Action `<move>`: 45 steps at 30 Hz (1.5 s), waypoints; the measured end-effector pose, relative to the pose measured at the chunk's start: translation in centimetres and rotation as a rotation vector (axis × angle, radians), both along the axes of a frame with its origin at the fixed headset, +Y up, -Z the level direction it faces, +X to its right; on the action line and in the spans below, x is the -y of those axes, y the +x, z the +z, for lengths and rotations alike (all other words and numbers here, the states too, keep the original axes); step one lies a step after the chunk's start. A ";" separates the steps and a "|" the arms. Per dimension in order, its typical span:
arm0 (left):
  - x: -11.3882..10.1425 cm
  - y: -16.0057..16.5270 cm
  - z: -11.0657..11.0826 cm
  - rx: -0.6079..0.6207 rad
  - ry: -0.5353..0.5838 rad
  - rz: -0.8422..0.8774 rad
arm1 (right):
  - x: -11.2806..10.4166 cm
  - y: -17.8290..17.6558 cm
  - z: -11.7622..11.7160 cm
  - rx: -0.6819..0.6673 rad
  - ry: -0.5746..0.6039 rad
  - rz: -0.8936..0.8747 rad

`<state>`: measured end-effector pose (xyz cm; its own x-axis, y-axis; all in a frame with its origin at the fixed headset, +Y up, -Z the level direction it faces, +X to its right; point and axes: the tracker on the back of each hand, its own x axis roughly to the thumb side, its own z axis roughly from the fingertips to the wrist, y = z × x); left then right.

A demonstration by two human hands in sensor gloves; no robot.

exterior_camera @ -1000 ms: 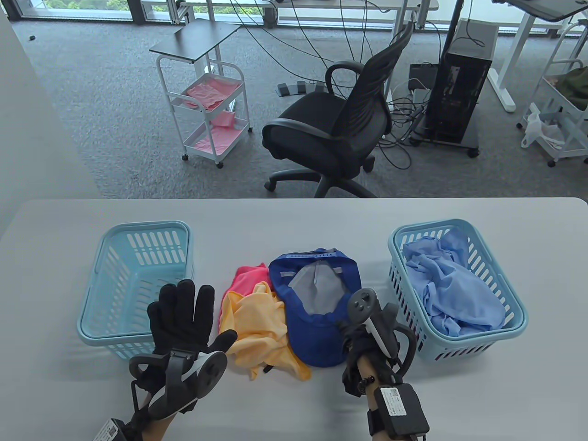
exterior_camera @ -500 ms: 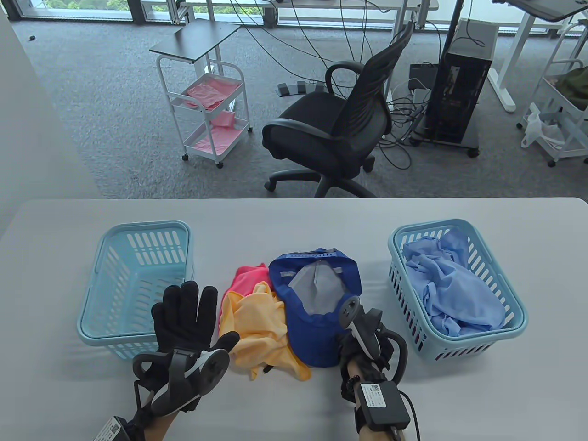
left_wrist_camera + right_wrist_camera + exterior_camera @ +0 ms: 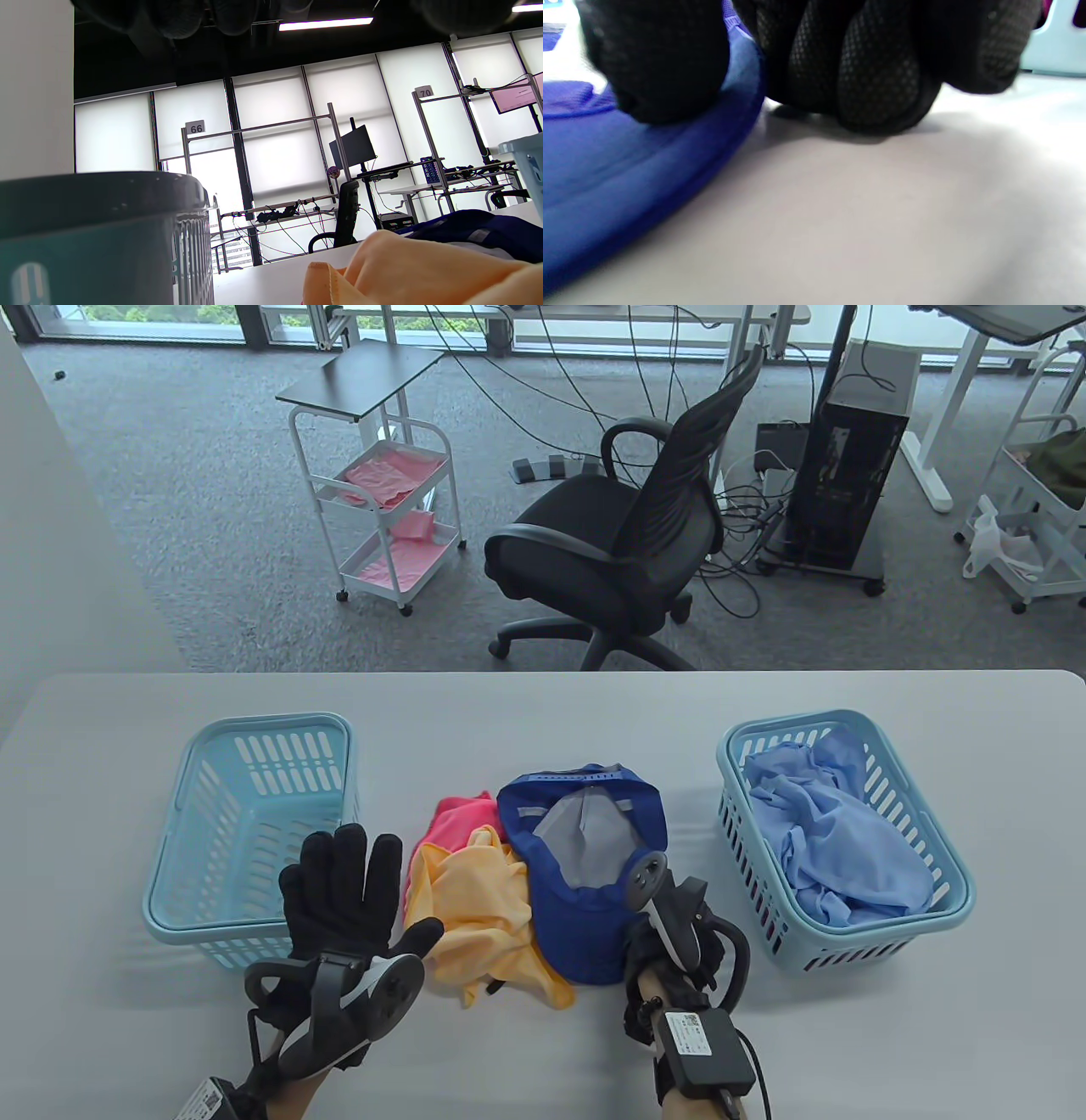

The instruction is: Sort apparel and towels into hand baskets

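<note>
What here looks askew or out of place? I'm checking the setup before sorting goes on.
The blue cap lies upside down, lining showing, its brim under the right hand. The orange cloth and pink cloth lie crumpled beside it. The left basket holds nothing visible. No damage shows.

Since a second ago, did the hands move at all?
The right hand slid left and back toward the person, onto the brim of the blue cap; in the right wrist view its thumb lies on the brim, fingers at its edge, a grip starting. The left hand barely shifted, fingers spread. The cap, the yellow cloth, the pink cloth and both baskets stayed put.
</note>
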<state>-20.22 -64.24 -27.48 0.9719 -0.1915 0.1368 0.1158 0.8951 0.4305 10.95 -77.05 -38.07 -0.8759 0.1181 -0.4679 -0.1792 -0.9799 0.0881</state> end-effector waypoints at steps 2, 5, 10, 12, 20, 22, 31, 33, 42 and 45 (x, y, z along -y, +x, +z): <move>0.0 0.0 0.0 0.000 -0.001 -0.001 | 0.0 0.1 0.0 0.005 -0.002 -0.032; 0.0 0.0 0.0 -0.002 -0.005 -0.002 | 0.0 0.4 0.1 0.017 0.002 -0.077; -0.3 -0.3 0.0 -0.014 0.003 0.009 | -0.3 0.8 0.3 0.022 0.008 -0.182; -0.3 -0.3 0.0 -0.013 0.002 0.009 | -0.4 0.9 0.4 0.014 -0.003 -0.229; 0.1 -0.3 -0.3 -0.017 -0.012 0.000 | -2.4 1.0 1.0 -0.043 0.145 -0.332; 0.1 -0.3 -0.3 -0.018 -0.012 -0.002 | -3.0 0.9 1.3 -0.071 0.213 -0.308; 0.0 -0.4 -0.3 -0.015 -0.004 0.008 | -9.5 -0.2 4.1 -0.218 0.589 -0.188; 0.0 -0.5 -0.3 -0.016 -0.003 0.011 | -11.2 -0.4 5.0 -0.233 0.662 -0.183; 0.0 -0.5 -0.3 -0.017 0.001 0.010 | -19.3 3.8 7.0 -0.185 0.838 -0.171; 0.0 -0.5 -0.3 -0.017 0.000 0.014 | -21.5 6.6 7.3 -0.142 0.860 -0.105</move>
